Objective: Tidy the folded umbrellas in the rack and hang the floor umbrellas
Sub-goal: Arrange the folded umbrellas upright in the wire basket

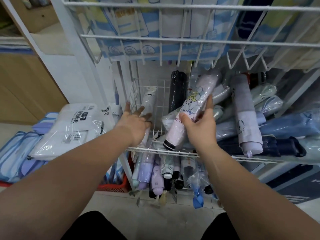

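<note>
The only words I can properly read are on the white raincoat pack left of the rack. It has big black Chinese characters, 便携雨衣, lying sideways to my view. A thin line of Latin capitals beside them seems to end in RAINCOAT. The pack also carries a barcode at its far edge and a barcode sticker nearer me, but the digits are too small to read. A second pack behind it shows bold black characters I can't make out. The lilac cartoon-print umbrella has pink lettering, blurred. The blue packaging in the upper basket bears three round icons and yellowish text, illegible.
</note>
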The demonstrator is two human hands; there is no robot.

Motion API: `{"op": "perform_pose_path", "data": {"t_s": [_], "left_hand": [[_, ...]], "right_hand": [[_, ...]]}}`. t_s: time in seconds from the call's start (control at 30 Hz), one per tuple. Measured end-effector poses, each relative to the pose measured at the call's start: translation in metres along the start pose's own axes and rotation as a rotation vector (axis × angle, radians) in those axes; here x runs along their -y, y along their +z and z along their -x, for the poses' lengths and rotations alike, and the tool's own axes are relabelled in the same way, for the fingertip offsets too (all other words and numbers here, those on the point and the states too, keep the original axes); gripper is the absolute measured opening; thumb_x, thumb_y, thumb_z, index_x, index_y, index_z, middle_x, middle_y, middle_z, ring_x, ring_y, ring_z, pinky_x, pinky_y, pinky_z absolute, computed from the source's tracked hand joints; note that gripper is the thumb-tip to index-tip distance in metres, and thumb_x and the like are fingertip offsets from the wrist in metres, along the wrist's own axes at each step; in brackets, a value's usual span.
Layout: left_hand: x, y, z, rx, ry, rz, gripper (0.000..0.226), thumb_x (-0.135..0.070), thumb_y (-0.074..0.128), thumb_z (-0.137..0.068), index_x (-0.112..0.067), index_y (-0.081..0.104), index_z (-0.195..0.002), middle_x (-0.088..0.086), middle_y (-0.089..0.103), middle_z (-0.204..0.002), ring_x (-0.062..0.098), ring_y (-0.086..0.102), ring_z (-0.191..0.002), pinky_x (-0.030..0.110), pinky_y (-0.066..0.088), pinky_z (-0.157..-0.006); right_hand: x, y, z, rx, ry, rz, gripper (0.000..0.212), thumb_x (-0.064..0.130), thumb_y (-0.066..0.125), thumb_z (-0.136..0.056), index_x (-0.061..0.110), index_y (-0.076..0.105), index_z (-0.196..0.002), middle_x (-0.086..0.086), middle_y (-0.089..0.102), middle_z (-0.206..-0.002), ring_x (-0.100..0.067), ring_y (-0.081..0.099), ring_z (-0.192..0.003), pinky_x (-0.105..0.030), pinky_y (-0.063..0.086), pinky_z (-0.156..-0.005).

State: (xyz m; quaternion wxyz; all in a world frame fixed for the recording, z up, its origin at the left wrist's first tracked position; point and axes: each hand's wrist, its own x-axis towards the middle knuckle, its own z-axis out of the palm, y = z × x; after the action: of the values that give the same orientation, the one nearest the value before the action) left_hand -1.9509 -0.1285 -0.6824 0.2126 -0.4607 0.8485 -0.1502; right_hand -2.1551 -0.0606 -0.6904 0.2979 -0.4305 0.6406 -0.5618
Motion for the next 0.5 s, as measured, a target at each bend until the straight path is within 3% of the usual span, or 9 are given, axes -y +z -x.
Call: {"op": "perform_pose_path", "data": {"t_s": [0.07,0.13,0.2,0.27,0.37,0.5], "left_hand": [[-0.002,0.0,-0.002,0.023,-0.014,-0.043,0.057,-0.046,0.047,-0.098,-0.034,0.036,-0.154,-0.005,0.01,-0.169,0.026,-0.004,-0.157,0.074,-0.011,-0.113],[-0.006,-0.005,-0.004,0.06,-0.091,-0.068,0.059,-0.048,0.049,-0.097,-0.034,0.038,-0.153,-0.001,0.014,-0.169,0.027,-0.003,-0.157,0.077,-0.012,-0.11],[-0.005,-0.01,-0.004,0.1,-0.169,-0.048,0.06,-0.046,0.052,-0.095,-0.036,0.038,-0.153,0.0,0.017,-0.168,0.029,-0.002,-0.157,0.079,-0.012,-0.108],[0.001,-0.009,-0.002,0.132,-0.205,0.009,0.06,-0.048,0.052,-0.096,-0.038,0.037,-0.153,-0.004,0.019,-0.168,0.028,0.001,-0.157,0.079,-0.01,-0.108],[0.008,-0.008,-0.001,0.189,-0.246,0.147,0.067,-0.042,0.063,-0.092,-0.034,0.037,-0.153,-0.003,0.035,-0.161,0.028,0.021,-0.153,0.078,0.005,-0.112],[0.018,-0.019,-0.007,0.314,-0.282,0.286,0.082,-0.039,0.081,-0.079,-0.033,0.041,-0.15,0.002,0.052,-0.147,0.03,0.045,-0.138,0.071,0.024,-0.112]], "right_hand": [[0.012,0.001,-0.005,0.017,-0.031,0.103,0.095,0.032,0.081,-0.08,0.038,0.022,-0.153,0.004,0.073,-0.113,-0.016,0.07,-0.098,-0.037,0.056,-0.093],[0.024,0.006,-0.011,0.088,-0.042,0.148,0.098,0.029,0.084,-0.077,0.033,0.025,-0.155,0.0,0.072,-0.115,-0.022,0.072,-0.092,-0.036,0.06,-0.084],[0.033,0.015,-0.018,0.155,-0.042,0.155,0.102,0.024,0.086,-0.075,0.032,0.023,-0.156,-0.001,0.067,-0.128,-0.021,0.071,-0.1,-0.035,0.06,-0.089],[0.042,0.029,-0.024,0.176,-0.044,0.195,0.093,0.025,0.088,-0.071,0.028,0.033,-0.146,0.0,0.067,-0.124,-0.022,0.07,-0.104,-0.039,0.058,-0.093],[0.056,0.049,-0.027,0.25,-0.033,0.359,0.081,0.029,0.088,-0.073,0.027,0.038,-0.137,0.003,0.066,-0.111,-0.022,0.069,-0.099,-0.034,0.058,-0.09],[0.064,0.077,-0.034,0.394,-0.073,0.681,0.072,0.041,0.085,-0.076,0.026,0.049,-0.137,0.001,0.064,-0.131,-0.023,0.066,-0.112,-0.034,0.054,-0.098]]}}
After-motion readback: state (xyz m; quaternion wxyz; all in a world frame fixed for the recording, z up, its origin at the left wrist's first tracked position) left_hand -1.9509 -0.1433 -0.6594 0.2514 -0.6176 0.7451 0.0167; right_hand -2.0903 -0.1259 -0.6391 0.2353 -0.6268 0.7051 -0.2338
